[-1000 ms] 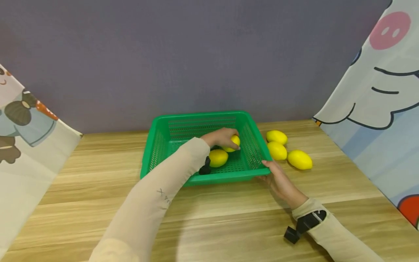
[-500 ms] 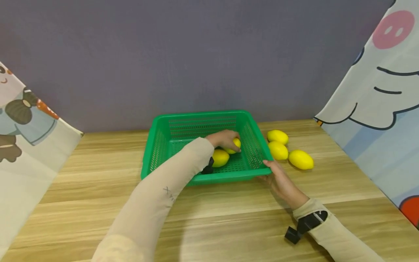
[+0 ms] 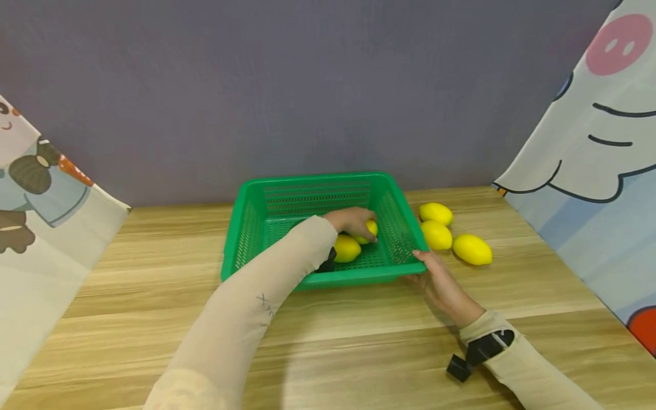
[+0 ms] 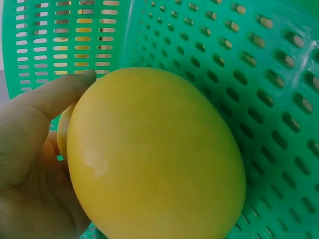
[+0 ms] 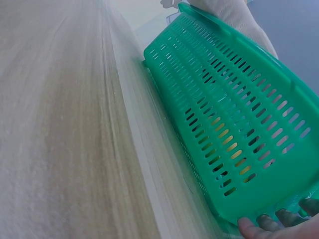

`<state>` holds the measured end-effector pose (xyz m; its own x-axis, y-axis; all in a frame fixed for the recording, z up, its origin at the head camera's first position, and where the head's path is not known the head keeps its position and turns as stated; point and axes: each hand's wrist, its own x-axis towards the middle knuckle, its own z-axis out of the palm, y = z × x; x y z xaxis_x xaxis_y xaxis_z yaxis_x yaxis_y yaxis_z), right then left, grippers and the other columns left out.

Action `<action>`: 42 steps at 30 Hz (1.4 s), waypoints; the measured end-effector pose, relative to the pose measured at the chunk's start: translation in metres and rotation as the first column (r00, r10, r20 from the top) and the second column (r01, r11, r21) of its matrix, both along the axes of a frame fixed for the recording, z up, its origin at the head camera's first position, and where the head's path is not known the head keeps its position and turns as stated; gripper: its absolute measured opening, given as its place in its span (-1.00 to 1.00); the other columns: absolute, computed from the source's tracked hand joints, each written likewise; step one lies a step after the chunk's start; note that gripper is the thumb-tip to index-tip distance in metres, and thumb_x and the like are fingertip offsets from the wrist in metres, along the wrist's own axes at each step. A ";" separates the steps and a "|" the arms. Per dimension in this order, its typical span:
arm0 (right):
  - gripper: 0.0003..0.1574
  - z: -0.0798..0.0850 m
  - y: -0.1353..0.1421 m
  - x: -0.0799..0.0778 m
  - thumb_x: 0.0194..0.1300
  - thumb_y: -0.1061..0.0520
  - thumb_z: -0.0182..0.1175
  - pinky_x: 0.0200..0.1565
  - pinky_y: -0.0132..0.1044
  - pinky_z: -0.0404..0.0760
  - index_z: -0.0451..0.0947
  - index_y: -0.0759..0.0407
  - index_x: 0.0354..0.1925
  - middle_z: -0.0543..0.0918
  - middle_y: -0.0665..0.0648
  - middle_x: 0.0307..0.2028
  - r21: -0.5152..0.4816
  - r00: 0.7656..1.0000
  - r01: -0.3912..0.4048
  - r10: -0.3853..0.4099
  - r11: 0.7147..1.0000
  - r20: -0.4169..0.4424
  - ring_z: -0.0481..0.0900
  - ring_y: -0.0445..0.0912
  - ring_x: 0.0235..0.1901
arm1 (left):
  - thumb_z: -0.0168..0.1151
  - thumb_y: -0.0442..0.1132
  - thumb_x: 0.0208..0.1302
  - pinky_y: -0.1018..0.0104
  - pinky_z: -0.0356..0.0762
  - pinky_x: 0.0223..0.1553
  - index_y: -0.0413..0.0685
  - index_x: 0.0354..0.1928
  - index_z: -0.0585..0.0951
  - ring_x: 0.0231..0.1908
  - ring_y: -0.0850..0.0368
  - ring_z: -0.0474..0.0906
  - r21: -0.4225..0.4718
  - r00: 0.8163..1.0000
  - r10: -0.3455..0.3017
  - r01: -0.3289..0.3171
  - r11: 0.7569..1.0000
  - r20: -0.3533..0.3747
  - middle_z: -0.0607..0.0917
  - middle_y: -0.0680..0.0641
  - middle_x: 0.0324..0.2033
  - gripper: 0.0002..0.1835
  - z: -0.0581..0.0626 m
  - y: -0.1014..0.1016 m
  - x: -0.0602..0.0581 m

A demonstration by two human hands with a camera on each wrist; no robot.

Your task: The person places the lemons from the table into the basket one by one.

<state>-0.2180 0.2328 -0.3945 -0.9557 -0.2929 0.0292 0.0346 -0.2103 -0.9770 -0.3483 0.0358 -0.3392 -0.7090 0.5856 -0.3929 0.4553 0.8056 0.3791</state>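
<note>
My left hand [image 3: 352,221] reaches into the green plastic basket [image 3: 328,279] and grips a lemon [image 3: 370,229] near the basket's right side. Another lemon [image 3: 347,249] lies on the basket floor just nearer to me, partly behind the sleeve. In the left wrist view this nearer lemon [image 4: 157,154] fills the middle and hides most of the held one, while the thumb [image 4: 62,92] shows at the left. My right hand [image 3: 443,287] holds the basket's front right corner, thumb over the rim. In the right wrist view its fingertips [image 5: 249,228] press against the lower corner.
Three lemons lie on the wooden table [image 3: 359,353] right of the basket: a far one [image 3: 436,214], a middle one [image 3: 437,236] and a front one [image 3: 472,249]. A grey wall [image 3: 318,85] rises behind. Printed cloths [image 3: 610,131] flank both sides.
My left hand has lowered slightly with the lemon, toward the basket floor and a little to the right. The right hand has kept its hold on the corner.
</note>
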 end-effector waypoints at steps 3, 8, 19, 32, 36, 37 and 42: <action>-0.54 0.001 0.000 0.000 0.46 0.10 -0.23 -0.01 -0.35 0.52 0.12 0.23 0.24 0.50 0.01 -0.03 0.002 1.000 -0.005 0.005 1.000 -0.005 0.50 -0.19 -0.04 | 0.17 0.06 0.27 0.16 0.31 0.21 0.03 0.40 0.21 0.28 0.02 0.23 -0.003 1.000 0.010 -0.010 1.000 0.009 0.24 -0.08 0.36 -0.29 0.002 -0.001 0.001; -0.48 0.002 0.000 0.001 0.46 0.11 -0.26 0.01 -0.35 0.51 0.04 0.31 0.29 0.48 0.02 0.00 0.016 1.000 -0.015 0.015 1.000 -0.012 0.48 -0.17 -0.01 | 0.17 0.06 0.28 0.11 0.17 0.31 0.02 0.40 0.21 0.35 0.00 0.13 0.024 1.000 0.018 -0.018 1.000 0.002 0.21 -0.08 0.39 -0.29 0.006 -0.003 0.000; -0.58 0.000 0.002 0.003 0.48 0.09 -0.23 -0.02 -0.35 0.53 0.16 0.20 0.22 0.52 -0.01 -0.04 -0.015 1.000 -0.002 0.001 1.000 -0.019 0.50 -0.20 -0.04 | 0.11 0.05 0.33 0.11 0.22 0.30 -0.06 0.41 0.17 0.32 -0.01 0.21 0.095 1.000 0.002 -0.002 0.995 -0.005 0.28 -0.14 0.34 -0.29 0.028 -0.019 0.000; -0.65 0.002 0.002 0.003 0.48 0.09 -0.24 -0.04 -0.37 0.53 0.23 0.11 0.16 0.53 -0.05 -0.05 0.006 0.999 -0.009 0.009 1.000 -0.049 0.50 -0.22 -0.04 | 0.12 0.08 0.31 0.07 0.27 0.25 0.04 0.41 0.18 0.31 -0.05 0.23 0.200 0.998 0.020 -0.009 0.980 -0.055 0.32 -0.14 0.32 -0.30 0.066 -0.049 0.009; -0.65 0.003 0.000 0.003 0.48 0.09 -0.24 -0.06 -0.36 0.53 0.24 0.13 0.16 0.53 -0.04 -0.06 0.013 0.998 -0.005 0.005 1.000 -0.063 0.50 -0.22 -0.06 | 0.14 0.05 0.30 0.07 0.28 0.25 0.01 0.40 0.19 0.29 -0.06 0.26 0.237 0.998 0.030 -0.017 0.971 -0.054 0.32 -0.16 0.32 -0.30 0.069 -0.064 0.015; -0.65 0.003 0.000 0.003 0.49 0.09 -0.24 -0.06 -0.36 0.53 0.24 0.12 0.15 0.53 -0.04 -0.07 0.015 0.998 -0.003 0.004 1.000 -0.063 0.50 -0.22 -0.06 | 0.14 0.04 0.30 0.07 0.29 0.25 0.01 0.40 0.19 0.29 -0.06 0.26 0.243 0.998 0.036 -0.023 0.970 -0.051 0.32 -0.15 0.32 -0.31 0.070 -0.068 0.017; -0.69 0.002 -0.003 0.003 0.47 0.10 -0.22 -0.07 -0.35 0.52 0.27 0.12 0.11 0.53 -0.02 -0.11 0.005 0.999 0.003 -0.003 1.000 -0.042 0.49 -0.22 -0.09 | 0.14 0.03 0.30 0.05 0.29 0.24 0.03 0.40 0.18 0.30 -0.08 0.25 0.262 0.996 0.082 -0.073 0.962 -0.023 0.29 -0.15 0.34 -0.31 0.070 -0.091 0.025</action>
